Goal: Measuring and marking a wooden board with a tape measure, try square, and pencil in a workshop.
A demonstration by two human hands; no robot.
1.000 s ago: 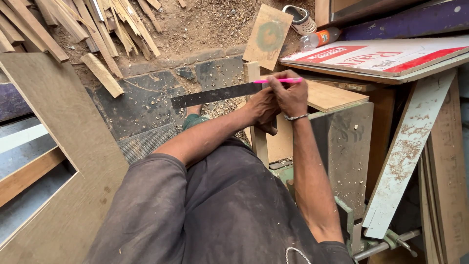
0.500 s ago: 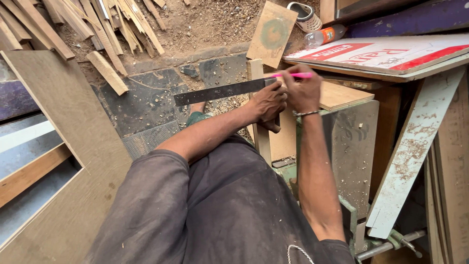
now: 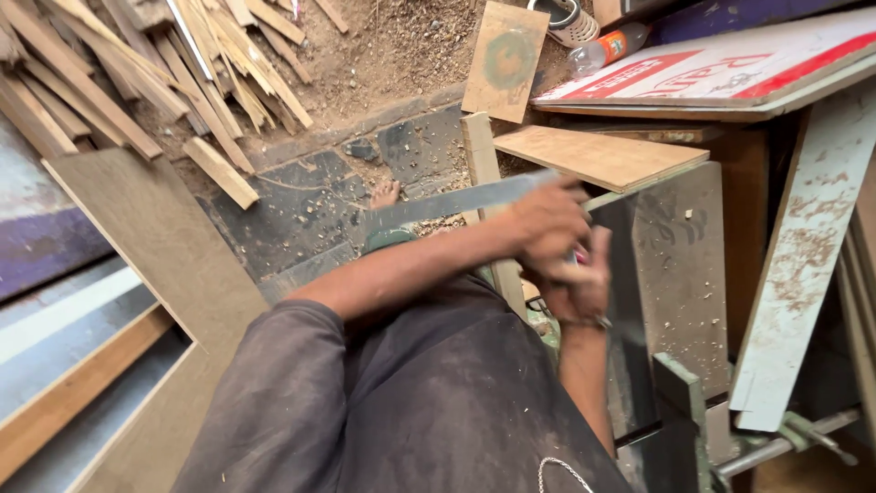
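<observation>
Steel ruler [image 3: 447,203] under left hand [image 3: 546,219]

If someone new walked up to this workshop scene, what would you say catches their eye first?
Most likely the long metal ruler, held flat at mid-frame under the left hand, with the right hand pressed close just below it. Next, the heap of wooden offcuts on the sawdust-strewn ground at upper left. Then the red and white signboard lying flat at upper right.

Even daylight, soft shadows, motion-blurred centre.
</observation>
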